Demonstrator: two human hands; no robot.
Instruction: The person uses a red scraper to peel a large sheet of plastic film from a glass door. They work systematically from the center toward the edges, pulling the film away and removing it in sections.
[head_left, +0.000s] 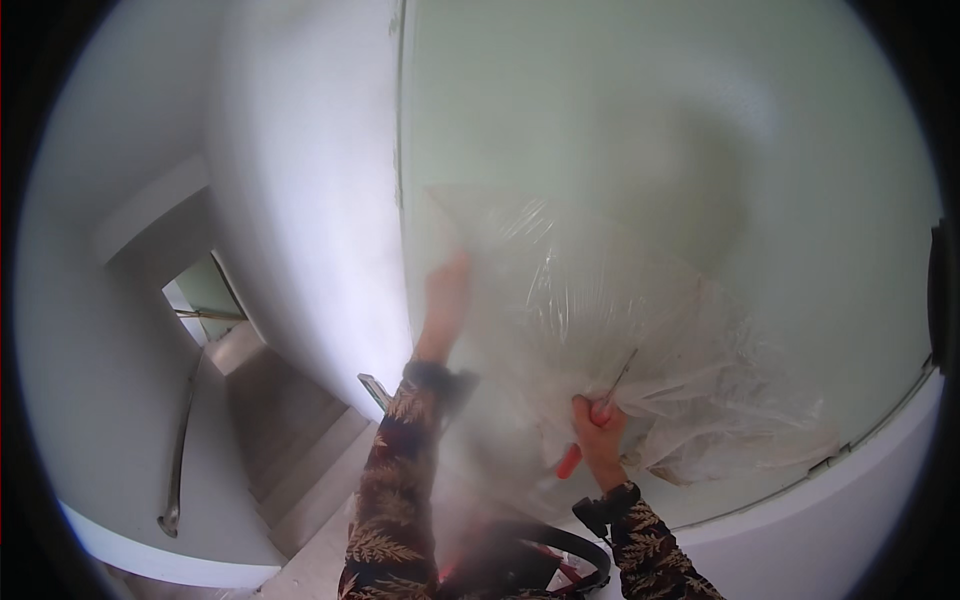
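A wrinkled sheet of clear plastic film (555, 292) hangs in front of a pale green, glass-like panel (510, 90). My left hand (448, 289) is raised at the film's upper left edge, blurred, so its finger grip is unclear. Lower right, my right hand (600, 435) is closed around a tool with a red handle (569, 461) and a thin metal shaft (624, 375) pointing up and right. Bunched film lies against that hand's fingers. Both forearms have dark sleeves with a leaf pattern, and dark bands circle the wrists.
A bright white wall edge (330, 187) runs along the panel's left side. Beyond it, steps (300, 457) and a metal handrail (180, 450) stand at the lower left. A black curved strap or handle (592, 551) and red items are below my hands. A white ledge (810, 502) borders the panel.
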